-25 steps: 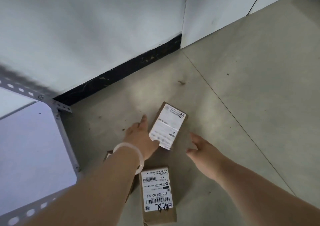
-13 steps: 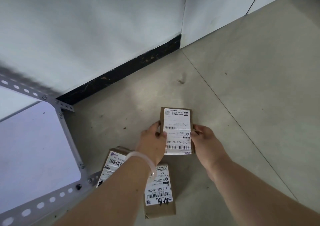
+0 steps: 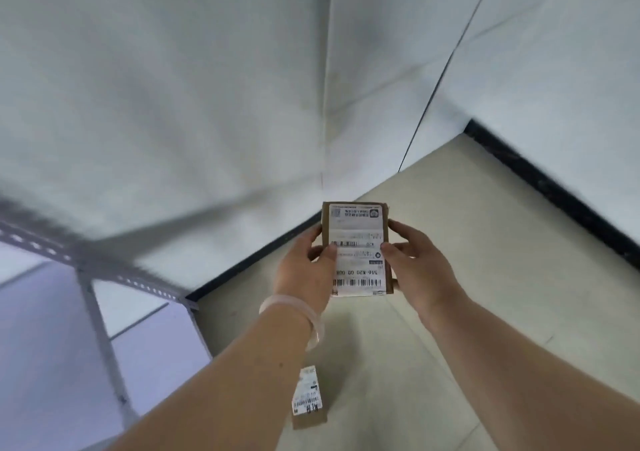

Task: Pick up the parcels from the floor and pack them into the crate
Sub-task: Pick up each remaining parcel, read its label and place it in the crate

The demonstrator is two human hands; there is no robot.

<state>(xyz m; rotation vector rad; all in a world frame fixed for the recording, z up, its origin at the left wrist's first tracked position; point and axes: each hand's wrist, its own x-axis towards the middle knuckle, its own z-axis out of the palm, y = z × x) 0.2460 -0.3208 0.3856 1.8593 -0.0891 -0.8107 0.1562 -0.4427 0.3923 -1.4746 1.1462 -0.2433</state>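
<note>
A small brown cardboard parcel [image 3: 356,242] with a white barcode label is held up in front of me, well above the floor. My left hand [image 3: 304,270] grips its left edge, thumb on the label; a pale bangle circles that wrist. My right hand [image 3: 415,263] grips its right edge. A second brown parcel [image 3: 308,398] with a white label lies on the floor below, partly hidden by my left forearm. No crate is in view.
A grey perforated metal shelf frame [image 3: 104,277] with pale panels stands at the left. White walls with a black baseboard [image 3: 554,187] meet in a corner ahead. The beige floor [image 3: 502,294] stretches to the right.
Both hands closed on the parcel on the floor and lifted it up in front of me. The view has tilted upward; a third parcel by the shelf is out of sight.
</note>
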